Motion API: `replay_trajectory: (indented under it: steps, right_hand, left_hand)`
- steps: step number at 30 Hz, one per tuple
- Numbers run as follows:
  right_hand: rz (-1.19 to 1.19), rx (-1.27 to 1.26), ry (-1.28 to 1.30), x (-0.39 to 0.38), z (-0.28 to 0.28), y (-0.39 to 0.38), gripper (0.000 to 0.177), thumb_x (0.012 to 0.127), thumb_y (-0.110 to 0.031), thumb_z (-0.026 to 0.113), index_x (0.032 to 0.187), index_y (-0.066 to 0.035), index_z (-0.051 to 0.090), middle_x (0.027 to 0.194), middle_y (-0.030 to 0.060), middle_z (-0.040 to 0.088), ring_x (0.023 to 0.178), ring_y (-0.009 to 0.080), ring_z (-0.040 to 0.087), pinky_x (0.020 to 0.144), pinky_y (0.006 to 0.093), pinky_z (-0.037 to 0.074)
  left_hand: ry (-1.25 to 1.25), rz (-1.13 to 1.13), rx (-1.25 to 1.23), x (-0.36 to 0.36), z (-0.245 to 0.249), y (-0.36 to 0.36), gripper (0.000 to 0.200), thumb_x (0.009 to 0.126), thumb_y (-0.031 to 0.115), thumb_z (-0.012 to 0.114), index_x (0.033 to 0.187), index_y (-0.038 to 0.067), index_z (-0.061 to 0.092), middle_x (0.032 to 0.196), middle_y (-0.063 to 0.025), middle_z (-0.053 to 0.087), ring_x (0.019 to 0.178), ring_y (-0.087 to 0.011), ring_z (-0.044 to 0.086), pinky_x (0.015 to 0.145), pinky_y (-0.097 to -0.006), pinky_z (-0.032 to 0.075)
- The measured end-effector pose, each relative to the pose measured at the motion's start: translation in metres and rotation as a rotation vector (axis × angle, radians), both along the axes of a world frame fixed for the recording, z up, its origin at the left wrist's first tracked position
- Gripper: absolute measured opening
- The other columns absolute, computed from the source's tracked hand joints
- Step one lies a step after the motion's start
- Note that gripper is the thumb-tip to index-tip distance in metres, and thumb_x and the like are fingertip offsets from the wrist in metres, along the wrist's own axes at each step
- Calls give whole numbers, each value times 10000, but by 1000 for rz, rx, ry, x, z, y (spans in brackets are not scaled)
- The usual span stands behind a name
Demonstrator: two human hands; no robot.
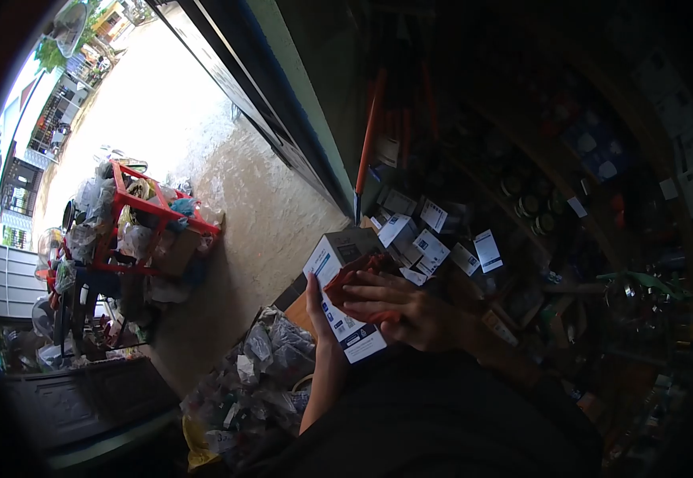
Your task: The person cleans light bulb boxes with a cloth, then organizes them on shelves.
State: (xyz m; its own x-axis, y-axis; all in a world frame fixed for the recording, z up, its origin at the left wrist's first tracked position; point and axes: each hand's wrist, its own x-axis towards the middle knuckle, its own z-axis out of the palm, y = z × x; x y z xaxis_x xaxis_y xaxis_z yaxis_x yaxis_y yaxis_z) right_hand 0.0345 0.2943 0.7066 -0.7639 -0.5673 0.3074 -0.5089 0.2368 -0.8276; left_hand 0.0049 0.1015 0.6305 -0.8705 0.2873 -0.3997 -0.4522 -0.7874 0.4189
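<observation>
My left hand (pixel 316 307) grips a white and blue carton (pixel 337 263) by its edge, with the thumb laid along the side. My right hand (pixel 398 307) lies across the face of the carton with its fingers pressed on a red cloth (pixel 354 275) bunched against the box. Both hands are close together in front of my dark shirt. The underside of the carton is hidden.
Several similar white and blue cartons (pixel 430 243) are stacked on dim shelves behind, next to an orange handle (pixel 368 131). A heap of plastic bags (pixel 255 374) lies below the hands. Outside on the wet concrete stands a red rack (pixel 135 231) loaded with bags.
</observation>
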Motion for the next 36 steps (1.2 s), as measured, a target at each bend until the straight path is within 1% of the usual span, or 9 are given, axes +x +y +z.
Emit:
replay_trajectory:
  steps: [5,12,15,18,22,25,28,33,36]
  right_hand:
    - [-231,48,-39,-29,11,4,452,1037,-201,440,1458,-57,519,1553,133,451,1500,351,317,1250,492,205]
    - [42,-93,-204,19,-1,3,415,1073,-238,399,1405,-67,582,1557,122,448,1514,338,290,1243,474,242]
    - [40,-384,-563,34,3,22,501,1083,-330,357,1395,3,565,1496,164,509,1478,307,367,1214,434,298]
    - [-186,-771,-860,48,-7,36,437,1085,-196,376,1450,21,478,1528,185,468,1454,260,407,1201,384,292]
    - [-309,-673,-464,30,19,12,501,1100,-260,388,1484,59,413,1609,184,342,1499,292,319,1224,402,224]
    - [-419,64,-183,26,16,-14,532,1104,-285,390,1491,81,385,1632,197,286,1528,322,245,1232,422,189]
    - [-456,-232,-339,14,10,-23,539,1108,-280,380,1503,88,358,1633,212,275,1544,338,192,1236,445,170]
    - [-492,-227,-491,-14,6,-5,561,1114,-336,375,1513,57,363,1574,183,405,1489,261,344,1203,358,272]
    - [-442,-579,-747,-33,-45,-4,571,1116,-369,354,1523,31,369,1566,187,413,1490,286,343,1199,366,274]
  left_hand:
    - [-4,-134,290,15,-18,7,569,1031,472,513,1401,40,511,1258,-155,656,1067,-254,695,918,-371,593]
    - [124,173,-172,-11,-60,-39,582,1031,508,483,1378,44,540,1193,-153,683,1049,-282,687,920,-409,580]
    - [60,263,-89,-15,-87,-62,604,1017,534,497,1373,48,546,1266,-133,662,1061,-273,685,944,-430,569]
    - [83,366,15,-20,-73,-60,663,1020,567,461,1417,37,497,1322,-169,605,1175,-327,622,1009,-472,516]
    - [269,348,-24,-18,-57,-47,661,1019,563,462,1406,28,490,1270,-160,619,1163,-305,621,994,-450,519]
    - [310,508,-291,-6,-22,-5,639,1003,554,499,1361,26,519,1242,-144,627,1129,-281,639,948,-412,548]
    - [366,449,-86,0,-1,7,725,994,553,503,1508,55,382,1340,-156,564,1211,-288,589,1002,-439,520]
    - [485,487,-350,23,19,21,809,996,496,519,1618,116,169,1482,-179,433,1307,-316,515,1082,-482,459]
    - [630,377,-487,32,3,13,765,1022,482,464,1621,114,161,1523,-185,384,1339,-321,486,1108,-486,432]
